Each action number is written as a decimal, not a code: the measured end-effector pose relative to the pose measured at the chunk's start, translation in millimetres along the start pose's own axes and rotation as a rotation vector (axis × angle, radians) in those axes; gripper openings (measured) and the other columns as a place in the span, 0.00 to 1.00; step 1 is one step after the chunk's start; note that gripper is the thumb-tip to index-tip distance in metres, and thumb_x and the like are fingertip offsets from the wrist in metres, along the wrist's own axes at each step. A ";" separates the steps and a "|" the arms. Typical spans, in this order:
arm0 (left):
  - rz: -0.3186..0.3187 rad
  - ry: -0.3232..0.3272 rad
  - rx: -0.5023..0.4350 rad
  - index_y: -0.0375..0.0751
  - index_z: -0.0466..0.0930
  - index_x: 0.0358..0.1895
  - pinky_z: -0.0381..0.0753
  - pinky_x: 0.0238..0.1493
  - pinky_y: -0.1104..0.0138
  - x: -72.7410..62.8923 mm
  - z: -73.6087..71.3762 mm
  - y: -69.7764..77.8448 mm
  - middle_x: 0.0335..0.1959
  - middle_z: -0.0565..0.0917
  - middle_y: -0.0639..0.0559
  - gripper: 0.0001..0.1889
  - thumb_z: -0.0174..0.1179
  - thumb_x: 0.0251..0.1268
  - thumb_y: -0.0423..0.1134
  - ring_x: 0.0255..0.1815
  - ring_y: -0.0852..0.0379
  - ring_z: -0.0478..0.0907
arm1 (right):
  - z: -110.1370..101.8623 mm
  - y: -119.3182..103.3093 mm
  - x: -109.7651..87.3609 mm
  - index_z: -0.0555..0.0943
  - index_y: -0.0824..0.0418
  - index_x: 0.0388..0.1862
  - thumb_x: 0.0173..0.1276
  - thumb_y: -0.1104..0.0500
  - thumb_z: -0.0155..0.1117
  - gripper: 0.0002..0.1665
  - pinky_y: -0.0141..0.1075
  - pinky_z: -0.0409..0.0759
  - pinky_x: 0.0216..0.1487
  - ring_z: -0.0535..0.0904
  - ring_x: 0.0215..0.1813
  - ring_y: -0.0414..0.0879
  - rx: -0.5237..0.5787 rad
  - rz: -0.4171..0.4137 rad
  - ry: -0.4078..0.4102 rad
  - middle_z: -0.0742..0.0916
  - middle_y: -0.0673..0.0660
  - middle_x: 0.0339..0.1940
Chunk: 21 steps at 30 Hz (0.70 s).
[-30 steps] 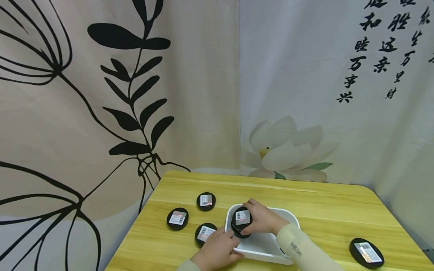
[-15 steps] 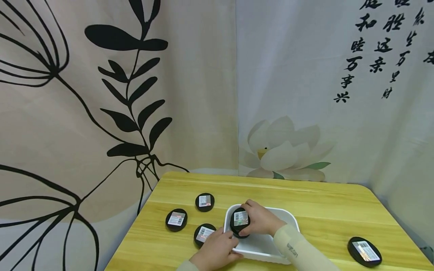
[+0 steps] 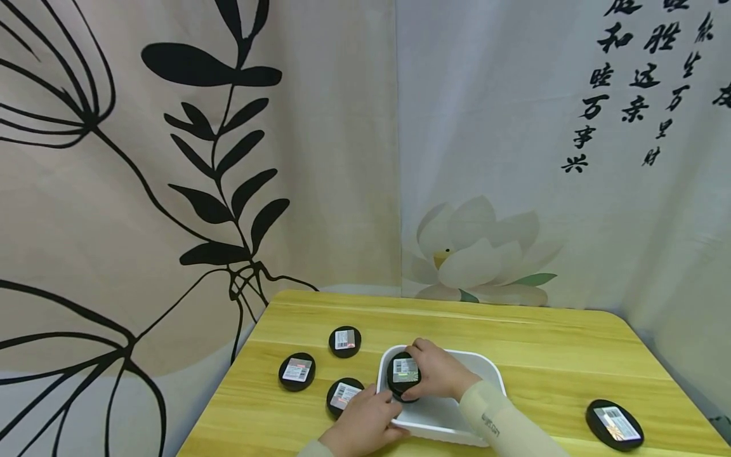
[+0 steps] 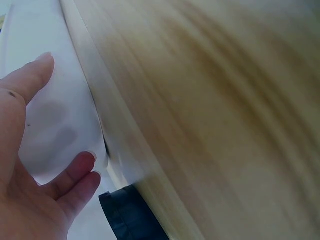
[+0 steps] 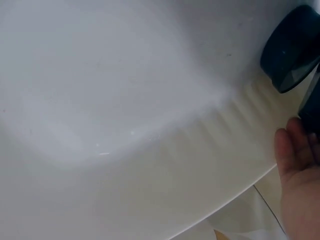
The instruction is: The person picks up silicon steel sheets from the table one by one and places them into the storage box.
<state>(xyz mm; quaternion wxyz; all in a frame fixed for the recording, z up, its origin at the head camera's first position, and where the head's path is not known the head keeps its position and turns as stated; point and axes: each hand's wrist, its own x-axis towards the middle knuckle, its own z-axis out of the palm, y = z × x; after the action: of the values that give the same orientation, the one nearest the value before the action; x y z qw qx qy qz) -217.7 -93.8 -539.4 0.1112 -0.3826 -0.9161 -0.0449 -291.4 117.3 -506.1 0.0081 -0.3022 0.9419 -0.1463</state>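
A white rectangular tray (image 3: 495,374) stands on the table. Inside its left end, my right hand (image 3: 440,373) grips a round, flat black container (image 3: 405,370) by the side, its barcode label facing up. In the right wrist view, another dark round container (image 5: 286,50) shows against the tray wall, close to the held one (image 5: 313,107). My left hand (image 3: 363,420) holds the tray's near left corner. The left wrist view shows that thumb stretched along the tray's outer wall (image 4: 70,110) and two fingertips at the corner.
To the left of the tray lie three more labelled black containers (image 3: 345,341), (image 3: 297,371), (image 3: 344,395), the nearest right beside my left hand. A similar container (image 3: 614,424) lies at the far right. The wooden table (image 3: 542,336) backs onto a printed curtain (image 3: 342,158).
The view has shifted slightly. My right hand and the black container have sunk a little lower in the tray's left end. The left hand stays at the corner.
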 end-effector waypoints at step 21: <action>-0.006 0.008 0.029 0.59 0.79 0.29 0.69 0.38 0.70 -0.4 -1.6 1.5 0.27 0.75 0.65 0.20 0.58 0.64 0.69 0.30 0.64 0.66 | 4.4 -0.7 -1.3 0.79 0.62 0.61 0.44 0.29 0.79 0.53 0.46 0.80 0.59 0.79 0.53 0.48 -0.145 -0.035 0.030 0.84 0.54 0.51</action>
<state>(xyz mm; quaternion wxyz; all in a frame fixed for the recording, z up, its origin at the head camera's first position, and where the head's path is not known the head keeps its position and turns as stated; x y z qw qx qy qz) -216.1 -93.3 -537.9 0.1201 -0.3781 -0.9173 -0.0333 -289.5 116.2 -510.2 -0.0307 -0.3162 0.9446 -0.0824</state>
